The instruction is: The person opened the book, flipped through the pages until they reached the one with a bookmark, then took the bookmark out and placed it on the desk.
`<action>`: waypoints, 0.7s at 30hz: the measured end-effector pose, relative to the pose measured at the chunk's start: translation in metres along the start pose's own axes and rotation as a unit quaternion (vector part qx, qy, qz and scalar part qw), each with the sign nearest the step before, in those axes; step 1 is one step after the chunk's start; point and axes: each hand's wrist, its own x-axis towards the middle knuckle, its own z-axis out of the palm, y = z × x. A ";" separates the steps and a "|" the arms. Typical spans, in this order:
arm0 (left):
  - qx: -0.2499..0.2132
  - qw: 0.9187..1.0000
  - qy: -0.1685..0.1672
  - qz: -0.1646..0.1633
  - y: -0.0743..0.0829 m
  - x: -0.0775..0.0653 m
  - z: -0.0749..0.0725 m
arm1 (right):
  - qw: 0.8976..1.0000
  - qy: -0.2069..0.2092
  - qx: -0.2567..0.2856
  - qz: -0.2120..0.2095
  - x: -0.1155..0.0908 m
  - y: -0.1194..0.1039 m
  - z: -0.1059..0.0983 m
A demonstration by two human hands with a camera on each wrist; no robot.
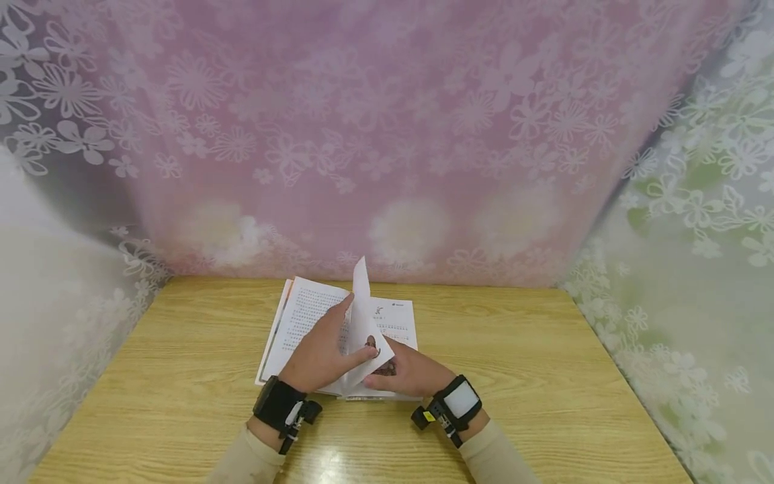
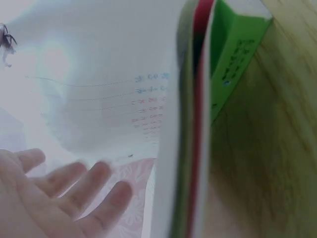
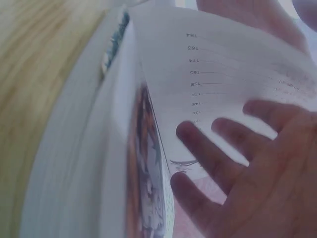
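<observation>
An open book [image 1: 314,296] lies on the table, with one page [image 1: 361,316] standing up between the two hands. My left hand [image 1: 323,349] is on the left side of that page, its thumb touching the page near a small printed figure. In the left wrist view its fingers [image 2: 84,188] are spread beside the page. My right hand [image 1: 414,370] is on the other side, partly covered by the raised page. The right wrist view shows its fingers [image 3: 213,158] extended along the page's printed number list. Part of a dark picture shows beside the right hand.
The book rests on a wood-grain table [image 1: 514,349] near its far edge. A pink flowered curtain [image 1: 387,134] hangs behind it, with pale flowered cloth [image 1: 695,269] at the sides. Both wrists wear black straps with small devices [image 1: 462,400].
</observation>
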 end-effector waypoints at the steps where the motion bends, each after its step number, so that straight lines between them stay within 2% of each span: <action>1: 0.002 1.000 0.006 0.007 0.000 0.000 -0.001 | 1.000 -0.008 -0.018 -0.008 0.000 0.000 0.001; 4: 0.004 0.999 0.018 0.029 -0.001 0.002 -0.003 | 0.997 -0.023 -0.068 -0.030 0.000 -0.001 0.002; 7: 0.022 0.997 0.045 0.061 -0.004 0.005 -0.004 | 0.992 -0.028 -0.117 -0.041 0.001 0.000 0.004; 10: 0.080 0.989 0.074 0.101 -0.009 0.006 -0.007 | 0.984 -0.013 -0.176 -0.019 0.001 0.004 0.005; 13: 0.162 0.977 0.077 0.112 -0.013 0.004 -0.010 | 0.974 0.016 -0.225 0.039 -0.003 0.008 0.004; 16: 0.213 0.972 0.039 0.089 -0.016 -0.001 -0.012 | 0.964 0.041 -0.248 0.090 -0.006 0.011 0.000; 21: 0.203 0.978 -0.036 -0.001 -0.016 -0.008 -0.013 | 0.937 0.095 -0.309 0.130 -0.010 0.018 -0.003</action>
